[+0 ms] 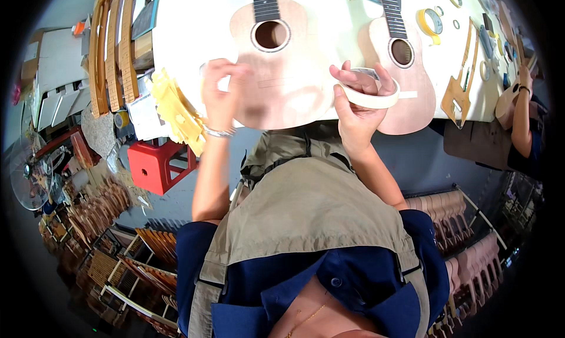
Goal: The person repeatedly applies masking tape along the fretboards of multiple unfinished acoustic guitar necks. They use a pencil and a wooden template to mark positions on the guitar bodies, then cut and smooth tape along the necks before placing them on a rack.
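Note:
A pale wooden guitar body [253, 79] lies face up on the table in front of me, its dark fretted neck [266, 3] pointing away. Over the left side of its lower part is my left hand [226, 90], slightly blurred, with thumb and fingers curled together in a pinch. Whatever they may hold is too small to make out. My right hand [360, 111] is at the guitar's lower right edge, holding a roll of cream masking tape [376, 100] with fingers through its ring. A second pale guitar [406, 105] lies close by on the right.
Yellow strips [173, 105] hang over the table's left edge, above a red stool [152, 166]. Guitar necks [112, 49] stand at the left. Tape rolls [432, 21] and a wooden template [456, 99] lie at the right. Another person's arm [522, 111] shows far right.

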Demonstrator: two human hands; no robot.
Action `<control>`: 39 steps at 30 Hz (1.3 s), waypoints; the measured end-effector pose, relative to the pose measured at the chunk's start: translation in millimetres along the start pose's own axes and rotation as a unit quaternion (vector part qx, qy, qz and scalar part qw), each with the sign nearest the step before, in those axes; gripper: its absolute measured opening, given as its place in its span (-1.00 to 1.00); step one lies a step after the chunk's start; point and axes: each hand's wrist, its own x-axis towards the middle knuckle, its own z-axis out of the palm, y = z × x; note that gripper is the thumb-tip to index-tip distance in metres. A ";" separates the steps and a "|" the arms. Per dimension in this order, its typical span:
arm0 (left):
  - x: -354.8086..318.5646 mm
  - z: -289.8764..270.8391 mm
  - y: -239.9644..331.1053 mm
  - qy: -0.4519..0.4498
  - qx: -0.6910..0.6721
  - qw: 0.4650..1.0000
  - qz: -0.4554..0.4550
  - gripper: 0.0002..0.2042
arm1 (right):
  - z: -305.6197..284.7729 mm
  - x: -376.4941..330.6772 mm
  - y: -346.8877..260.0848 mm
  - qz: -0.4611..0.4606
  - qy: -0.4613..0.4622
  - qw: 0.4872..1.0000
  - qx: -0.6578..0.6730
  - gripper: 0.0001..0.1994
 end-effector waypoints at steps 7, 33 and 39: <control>-31.2 36.6 48.0 -0.077 -0.261 0.950 -0.156 -0.88 | 34.2 -16.9 0.5 0.136 -0.017 0.966 0.219 -0.42; -26.6 13.6 -2.2 0.006 0.234 0.964 -0.127 -0.73 | -20.1 2.5 63.8 -0.158 -0.111 0.801 -0.567 -0.41; -56.4 22.2 20.7 -0.098 0.462 0.880 0.054 -0.63 | -19.8 1.6 65.4 -0.152 -0.108 0.810 -0.556 -0.45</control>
